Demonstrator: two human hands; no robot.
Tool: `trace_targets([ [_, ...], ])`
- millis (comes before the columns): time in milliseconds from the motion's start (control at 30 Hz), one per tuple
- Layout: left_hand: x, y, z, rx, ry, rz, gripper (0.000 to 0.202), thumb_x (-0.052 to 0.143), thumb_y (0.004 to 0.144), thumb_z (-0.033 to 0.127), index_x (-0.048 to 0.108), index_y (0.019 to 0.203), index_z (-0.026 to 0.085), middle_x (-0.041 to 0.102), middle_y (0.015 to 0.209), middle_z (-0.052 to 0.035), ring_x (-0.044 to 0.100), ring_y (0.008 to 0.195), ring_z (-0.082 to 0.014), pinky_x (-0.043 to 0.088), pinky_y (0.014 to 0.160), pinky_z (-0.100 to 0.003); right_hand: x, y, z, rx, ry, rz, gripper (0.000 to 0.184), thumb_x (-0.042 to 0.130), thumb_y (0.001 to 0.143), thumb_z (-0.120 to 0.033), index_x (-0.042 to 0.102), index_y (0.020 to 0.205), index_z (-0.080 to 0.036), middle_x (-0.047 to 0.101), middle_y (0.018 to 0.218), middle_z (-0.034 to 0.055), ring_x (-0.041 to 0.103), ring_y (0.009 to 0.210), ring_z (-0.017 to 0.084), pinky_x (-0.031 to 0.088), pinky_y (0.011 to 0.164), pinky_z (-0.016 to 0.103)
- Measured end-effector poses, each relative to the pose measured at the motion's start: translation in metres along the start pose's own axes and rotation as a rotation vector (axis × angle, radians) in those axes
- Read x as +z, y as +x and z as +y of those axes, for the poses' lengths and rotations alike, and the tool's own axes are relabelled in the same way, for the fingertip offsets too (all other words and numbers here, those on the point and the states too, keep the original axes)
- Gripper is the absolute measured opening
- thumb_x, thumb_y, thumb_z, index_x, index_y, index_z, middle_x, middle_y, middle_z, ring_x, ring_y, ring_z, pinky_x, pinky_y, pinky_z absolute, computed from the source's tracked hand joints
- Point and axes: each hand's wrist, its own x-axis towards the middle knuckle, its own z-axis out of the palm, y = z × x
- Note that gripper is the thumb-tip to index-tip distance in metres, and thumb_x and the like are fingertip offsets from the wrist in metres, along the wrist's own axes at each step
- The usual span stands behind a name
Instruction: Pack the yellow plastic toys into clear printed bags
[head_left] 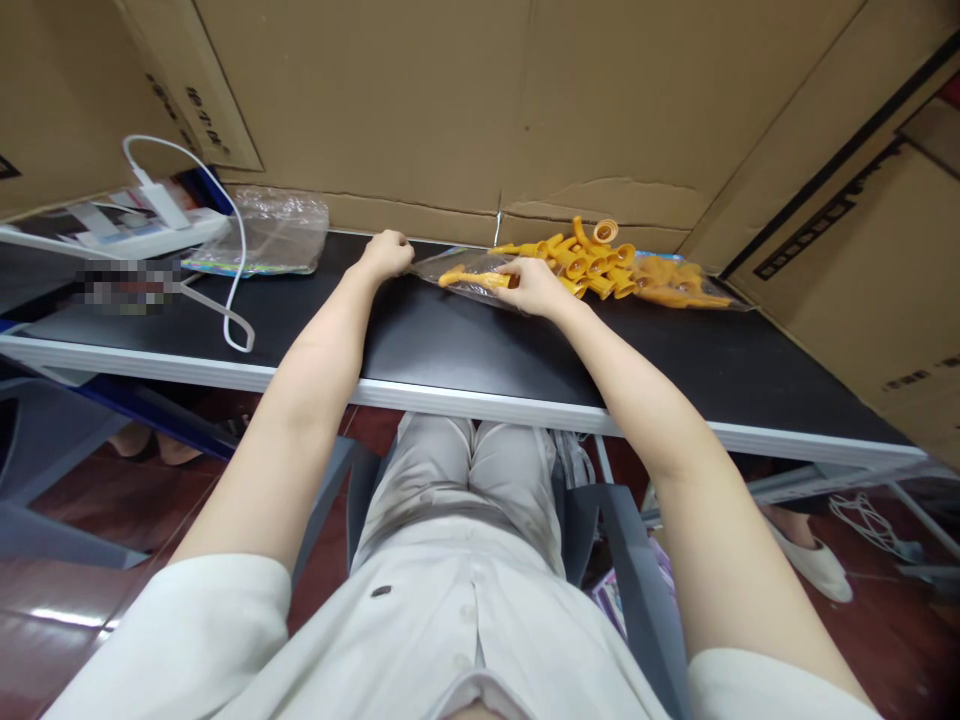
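Observation:
My left hand (386, 253) is closed, pinching the left end of a clear plastic bag (459, 266) that lies on the black table (465, 340). My right hand (534, 285) rests on the bag with fingers curled on an orange plastic piece (474, 279) inside it. A heap of the same orange plastic pieces (592, 258) lies just right of my right hand. More orange pieces sit in another clear bag (675, 283) further right.
Cardboard boxes (480, 100) wall the table's far side and right. At the left lie a stack of clear bags (266, 235), a white charger with cable (169, 205) and papers. Grey chairs and other people's feet show below the table.

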Motion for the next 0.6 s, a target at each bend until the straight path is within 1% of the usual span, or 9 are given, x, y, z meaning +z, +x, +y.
trace_targets([
  [100, -0.004, -0.008, 0.003, 0.055, 0.084, 0.016, 0.042, 0.05, 0.094, 0.014, 0.076, 0.126, 0.008, 0.076, 0.135, -0.0164, 0.069, 0.123, -0.0276, 0.052, 0.108, -0.033, 0.003, 0.002, -0.003, -0.018, -0.036, 0.021, 0.042, 0.059, 0.1, -0.033, 0.077, 0.132, -0.014, 0.077, 0.128, 0.0146, 0.069, 0.118, 0.033, 0.052, 0.103, 0.038],
  [200, -0.005, -0.011, 0.005, 0.108, 0.124, 0.009, 0.043, 0.053, 0.09, 0.012, 0.078, 0.124, 0.011, 0.078, 0.134, -0.0149, 0.07, 0.125, -0.0275, 0.052, 0.109, -0.033, 0.0, 0.002, -0.008, -0.045, -0.118, 0.095, 0.046, 0.053, 0.102, -0.027, 0.071, 0.142, -0.015, 0.07, 0.141, 0.0183, 0.065, 0.129, 0.036, 0.051, 0.11, 0.045],
  [267, -0.005, -0.011, 0.005, 0.142, 0.116, -0.009, 0.046, 0.055, 0.085, 0.01, 0.08, 0.124, 0.013, 0.079, 0.131, -0.0127, 0.072, 0.125, -0.0268, 0.052, 0.11, -0.031, -0.004, 0.002, -0.011, -0.071, -0.169, 0.133, 0.05, 0.052, 0.101, -0.023, 0.065, 0.148, -0.013, 0.065, 0.145, 0.0215, 0.066, 0.127, 0.039, 0.052, 0.108, 0.05],
  [300, -0.004, -0.01, 0.005, 0.154, 0.105, -0.023, 0.048, 0.056, 0.082, 0.01, 0.08, 0.124, 0.014, 0.08, 0.129, -0.012, 0.072, 0.124, -0.0265, 0.052, 0.11, -0.03, -0.007, 0.002, -0.013, -0.082, -0.194, 0.138, 0.05, 0.051, 0.1, -0.02, 0.064, 0.148, -0.013, 0.064, 0.145, 0.0228, 0.068, 0.125, 0.039, 0.054, 0.106, 0.051],
  [367, -0.003, -0.009, 0.004, 0.176, 0.078, -0.056, 0.052, 0.058, 0.078, 0.009, 0.081, 0.125, 0.014, 0.081, 0.127, -0.0112, 0.073, 0.122, -0.0262, 0.052, 0.11, -0.03, -0.011, 0.005, -0.015, -0.083, -0.24, 0.114, 0.045, 0.053, 0.099, -0.018, 0.068, 0.141, -0.012, 0.066, 0.141, 0.0239, 0.069, 0.121, 0.039, 0.055, 0.102, 0.049],
  [467, -0.003, -0.007, 0.001, 0.211, 0.03, -0.107, 0.057, 0.059, 0.074, 0.009, 0.082, 0.125, 0.015, 0.082, 0.126, -0.0105, 0.074, 0.122, -0.0274, 0.052, 0.111, -0.031, -0.012, 0.017, -0.014, -0.043, -0.242, 0.049, 0.033, 0.057, 0.098, -0.017, 0.075, 0.124, -0.011, 0.072, 0.128, 0.0223, 0.071, 0.117, 0.036, 0.055, 0.101, 0.044],
  [533, -0.003, -0.006, 0.0, 0.217, 0.005, -0.118, 0.058, 0.059, 0.071, 0.008, 0.083, 0.124, 0.014, 0.082, 0.127, -0.0114, 0.073, 0.123, -0.0288, 0.052, 0.112, -0.031, -0.006, 0.028, -0.01, 0.0, -0.178, 0.028, 0.026, 0.059, 0.098, -0.021, 0.078, 0.114, -0.011, 0.076, 0.114, 0.0205, 0.072, 0.111, 0.034, 0.055, 0.098, 0.042],
  [600, -0.002, -0.006, 0.0, 0.209, 0.004, -0.109, 0.059, 0.058, 0.071, 0.007, 0.083, 0.124, 0.012, 0.081, 0.128, -0.0126, 0.073, 0.125, -0.0295, 0.051, 0.113, -0.032, 0.004, 0.039, -0.006, 0.048, -0.088, 0.039, 0.024, 0.062, 0.098, -0.028, 0.079, 0.104, -0.012, 0.078, 0.1, 0.0184, 0.073, 0.102, 0.033, 0.056, 0.095, 0.041],
])
